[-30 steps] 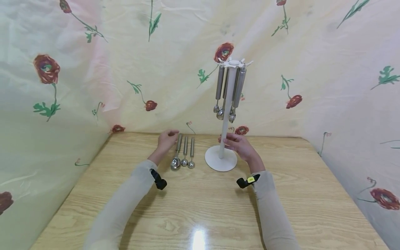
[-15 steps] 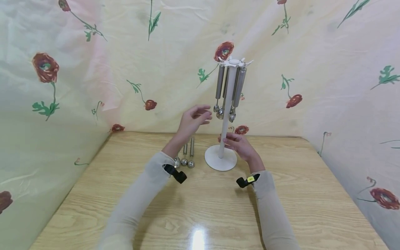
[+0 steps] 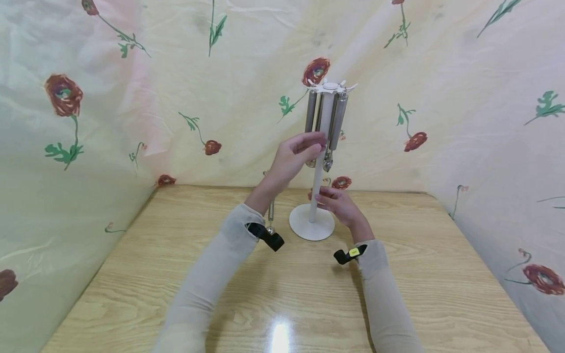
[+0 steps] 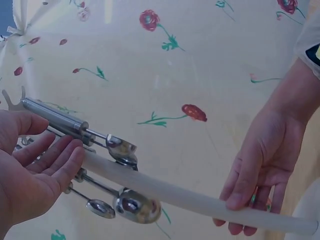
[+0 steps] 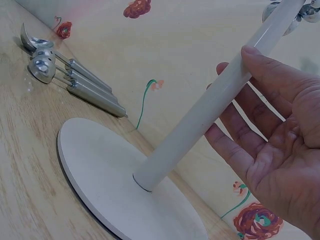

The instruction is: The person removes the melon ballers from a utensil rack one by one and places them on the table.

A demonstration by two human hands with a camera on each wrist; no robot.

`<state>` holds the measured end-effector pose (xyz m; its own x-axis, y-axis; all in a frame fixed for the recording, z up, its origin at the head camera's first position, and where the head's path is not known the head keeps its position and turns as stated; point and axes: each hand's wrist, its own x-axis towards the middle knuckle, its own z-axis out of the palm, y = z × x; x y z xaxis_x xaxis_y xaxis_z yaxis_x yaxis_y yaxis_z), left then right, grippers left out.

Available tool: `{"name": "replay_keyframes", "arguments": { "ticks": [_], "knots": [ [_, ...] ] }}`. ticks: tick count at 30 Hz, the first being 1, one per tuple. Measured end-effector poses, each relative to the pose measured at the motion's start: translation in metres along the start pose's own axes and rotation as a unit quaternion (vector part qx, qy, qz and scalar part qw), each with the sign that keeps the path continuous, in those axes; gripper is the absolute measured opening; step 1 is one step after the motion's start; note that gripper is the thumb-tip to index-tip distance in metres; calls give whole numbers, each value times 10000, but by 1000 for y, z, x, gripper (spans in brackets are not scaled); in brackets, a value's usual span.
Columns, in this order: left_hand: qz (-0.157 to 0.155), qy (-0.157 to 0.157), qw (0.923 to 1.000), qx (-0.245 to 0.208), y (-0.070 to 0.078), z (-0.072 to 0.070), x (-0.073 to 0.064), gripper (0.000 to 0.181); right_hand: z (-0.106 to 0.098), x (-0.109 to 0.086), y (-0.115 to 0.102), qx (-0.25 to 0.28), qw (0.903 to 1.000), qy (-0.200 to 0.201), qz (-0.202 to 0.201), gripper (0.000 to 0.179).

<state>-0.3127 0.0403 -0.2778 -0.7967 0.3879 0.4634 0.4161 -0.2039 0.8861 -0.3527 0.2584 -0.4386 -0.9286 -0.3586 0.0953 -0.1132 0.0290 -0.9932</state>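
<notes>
A white stand (image 3: 312, 230) with a round base and upright pole rises from the table, a hooked ring at its top. Several metal scoops (image 3: 339, 120) with grey handles hang from the hooks. My right hand (image 3: 342, 207) holds the lower pole between thumb and fingers; the right wrist view shows the grip on the pole (image 5: 200, 112). My left hand (image 3: 293, 158) is raised by the hanging scoops, its fingers loosely bent. In the left wrist view its fingertips lie right at the handles (image 4: 55, 114), and no scoop is gripped.
Three more scoops (image 5: 95, 95) lie side by side on the wooden table (image 3: 397, 274), left of the stand; my left arm mostly covers them in the head view. A flowered cloth (image 3: 247, 98) hangs behind the table and along both sides.
My left hand has moved up and right, from beside the scoops on the table to the hanging ones. My right hand stays on the pole.
</notes>
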Motion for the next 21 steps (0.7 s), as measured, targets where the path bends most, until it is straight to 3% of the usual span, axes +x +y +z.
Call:
{"name": "replay_keyframes", "arguments": {
  "ticks": [16, 21],
  "knots": [
    [-459, 78, 9987, -219, 2, 9, 15, 37, 1, -1, -1, 34, 9999, 66, 75, 49],
    [-652, -44, 9976, -235, 4, 8, 20, 38, 1, 0, 0, 43, 9999, 64, 99, 51]
  ]
}}
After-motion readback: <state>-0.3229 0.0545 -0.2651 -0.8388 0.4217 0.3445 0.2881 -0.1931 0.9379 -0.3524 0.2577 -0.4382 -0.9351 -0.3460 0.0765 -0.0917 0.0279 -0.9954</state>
